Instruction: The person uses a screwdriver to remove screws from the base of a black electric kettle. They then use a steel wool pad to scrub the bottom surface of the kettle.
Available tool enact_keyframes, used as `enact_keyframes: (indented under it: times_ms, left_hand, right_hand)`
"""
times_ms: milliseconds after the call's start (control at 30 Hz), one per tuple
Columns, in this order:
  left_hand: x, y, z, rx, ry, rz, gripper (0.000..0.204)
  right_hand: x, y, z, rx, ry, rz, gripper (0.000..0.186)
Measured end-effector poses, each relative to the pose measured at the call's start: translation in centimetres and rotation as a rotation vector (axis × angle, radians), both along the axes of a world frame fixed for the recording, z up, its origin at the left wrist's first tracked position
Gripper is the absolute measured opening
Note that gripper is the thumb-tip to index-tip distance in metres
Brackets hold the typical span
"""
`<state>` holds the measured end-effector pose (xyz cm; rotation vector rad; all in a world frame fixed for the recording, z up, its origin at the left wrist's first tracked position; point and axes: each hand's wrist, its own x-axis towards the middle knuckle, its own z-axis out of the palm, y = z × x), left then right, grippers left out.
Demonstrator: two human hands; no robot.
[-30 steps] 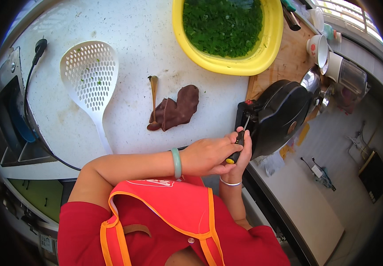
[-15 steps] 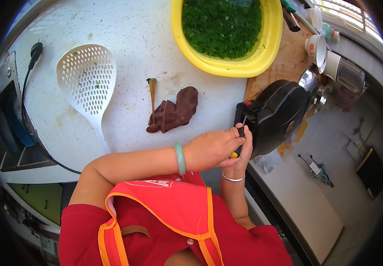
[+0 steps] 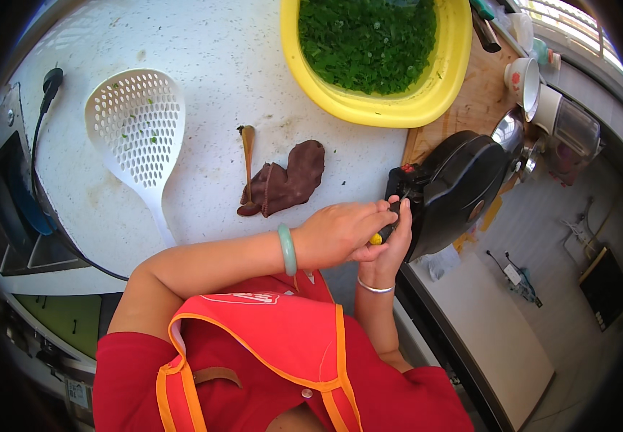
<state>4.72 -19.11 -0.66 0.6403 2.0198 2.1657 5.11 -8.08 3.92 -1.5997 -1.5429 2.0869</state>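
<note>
Both of my hands are closed around a screwdriver [image 3: 376, 238] with a black handle and a yellow end. My left hand [image 3: 340, 232], with a pale green bangle at its wrist, wraps it from the left. Fingers of my right hand [image 3: 392, 252], below a silver bracelet, grip it from the right. The tool's tip points at the hinge side of a black round-lidded electric griddle [image 3: 455, 187], near a small red part. My fingers mostly hide the handle, and where the tip meets the griddle cannot be made out.
A white slotted skimmer [image 3: 139, 122], a dark brown leathery piece [image 3: 293, 176] and a thin brown spoon-like stick [image 3: 249, 162] lie on the white counter [image 3: 214, 57]. A yellow basin [image 3: 369, 117] of chopped greens in water stands at the back. Bowls [image 3: 522, 79] stand right; a sink [image 3: 20, 209] is left.
My hands and the screwdriver have shifted slightly, and less of its metal shaft shows now. The view has moved a little; the things on the counter stay in place.
</note>
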Motion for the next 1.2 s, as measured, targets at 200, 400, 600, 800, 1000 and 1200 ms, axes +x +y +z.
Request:
enact_keyframes:
  times_ms: [200,400,600,800,1000,1200]
  left_hand:
    - [-1.0,-0.1,1.1,-0.041,0.049,0.012,0.043]
    - [-0.1,-1.5,1.6,-0.085,0.035,-0.046,0.042]
    - [0.1,-1.3,0.8,-0.010,0.007,-0.041,0.044]
    - [-0.9,-0.4,-0.1,0.006,0.011,-0.054,0.046]
    - [-2.1,0.5,0.9,-0.026,0.067,-0.069,0.041]
    - [-1.3,-1.6,1.9,-0.093,0.017,-0.183,0.040]
  right_hand:
    - [0.5,1.8,0.3,-0.261,0.017,0.013,0.020]
    - [1.4,-0.8,0.5,-0.096,-0.109,-0.047,0.022]
    - [0.8,-1.0,0.7,0.025,-0.016,0.091,0.024]
    - [0.5,0.8,-0.1,-0.184,0.044,0.062,0.021]
    - [0.2,1.8,0.6,-0.375,0.064,0.029,0.020]
    - [0.7,-1.3,1.8,-0.363,-0.136,-0.092,0.024]
